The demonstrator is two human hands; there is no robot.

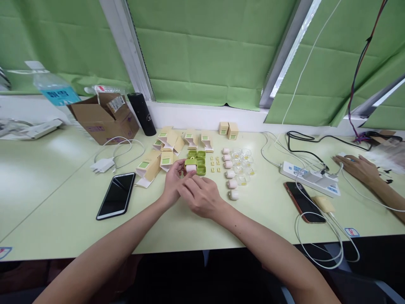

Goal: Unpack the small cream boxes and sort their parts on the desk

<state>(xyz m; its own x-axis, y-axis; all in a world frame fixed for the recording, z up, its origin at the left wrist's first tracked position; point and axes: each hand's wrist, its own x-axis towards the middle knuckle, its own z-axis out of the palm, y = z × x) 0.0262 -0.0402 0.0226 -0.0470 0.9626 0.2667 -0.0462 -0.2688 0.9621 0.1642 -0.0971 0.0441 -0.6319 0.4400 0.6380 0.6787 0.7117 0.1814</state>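
Note:
My left hand (173, 182) is closed round a small green case with a pale pinkish-white cylinder (190, 168) in its front. My right hand (201, 196) meets it from the other side, fingers bent together at the cylinder's lower edge; what they pinch is hidden. Just behind are several green cases (201, 161) in a cluster. To their right lie small yellow pieces (215, 164) in two columns, then a column of pale cylinders (232, 184). Beyond those are clear plastic covers (243, 169) with yellow marks. Opened cream cartons (148, 166) lie left of and behind the cases.
A phone (116, 196), white charger (103, 165), cardboard box (106, 120) and black bottle (141, 114) stand left. Two closed cartons (233, 131) are by the wall. Right are a power strip (310, 179), another phone (303, 202), loose cables and another person's hand (357, 169).

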